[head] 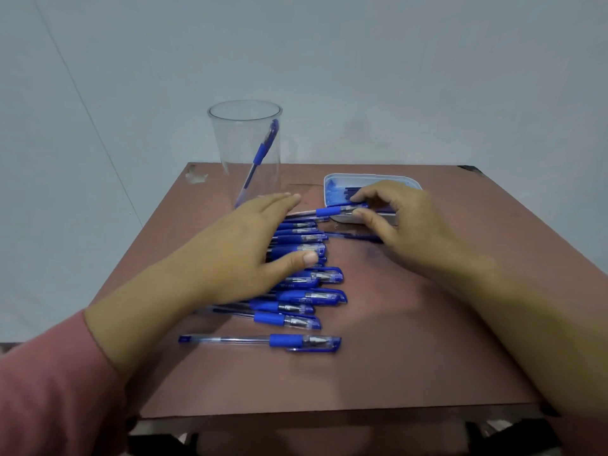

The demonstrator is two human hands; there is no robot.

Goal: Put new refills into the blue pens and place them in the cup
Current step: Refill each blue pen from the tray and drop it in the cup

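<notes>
Several blue pens (306, 296) lie side by side in a row down the middle of the brown table (394, 340). My left hand (243, 248) lies flat over the upper part of the row, fingers straight. My right hand (394, 222) pinches one blue pen (332, 211) by its cap end, just in front of a white tray (332, 189) holding blue refills. A clear plastic cup (245, 149) stands at the far left of the table with one blue pen (261, 153) leaning inside it.
A loose refill (348, 235) lies on the table between the pen row and my right hand. One pen (263, 341) lies apart at the near end of the row. A pale wall rises behind the table.
</notes>
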